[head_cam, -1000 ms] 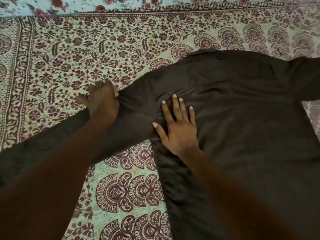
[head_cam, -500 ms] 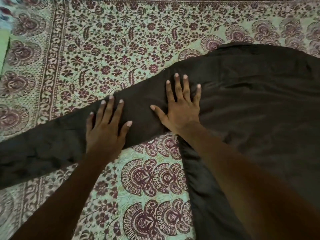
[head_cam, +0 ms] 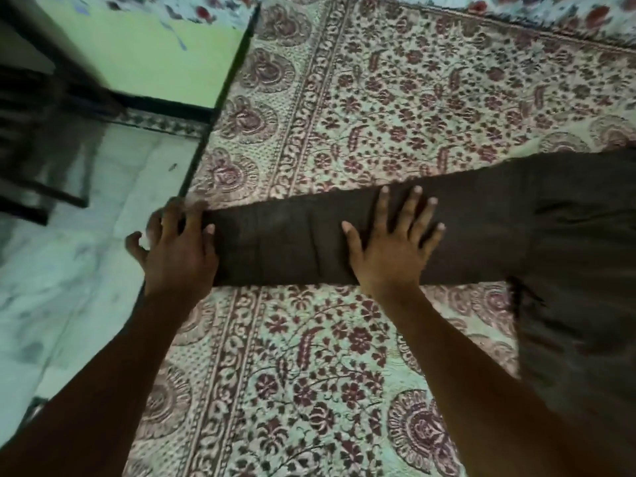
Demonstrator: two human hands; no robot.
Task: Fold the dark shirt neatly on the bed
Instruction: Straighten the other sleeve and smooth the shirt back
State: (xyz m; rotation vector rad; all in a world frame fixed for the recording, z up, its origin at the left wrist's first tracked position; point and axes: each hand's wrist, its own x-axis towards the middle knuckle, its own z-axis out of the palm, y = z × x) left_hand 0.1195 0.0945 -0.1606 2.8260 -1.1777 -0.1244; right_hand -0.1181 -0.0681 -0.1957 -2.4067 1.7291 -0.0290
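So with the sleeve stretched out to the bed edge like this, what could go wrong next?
1. The left hand covers the cuff end of the dark brown shirt's long sleeve right at the edge of the patterned floral bedspread; released, the cuff might slide off toward the pale marble floor.
2. The right hand presses flat mid-sleeve, where faint creases show; folding now could trap them.

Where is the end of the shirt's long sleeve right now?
In the head view, the sleeve stretches left across the patterned bedspread, and its end sits under the left hand at the bed's left edge, next to the floor.
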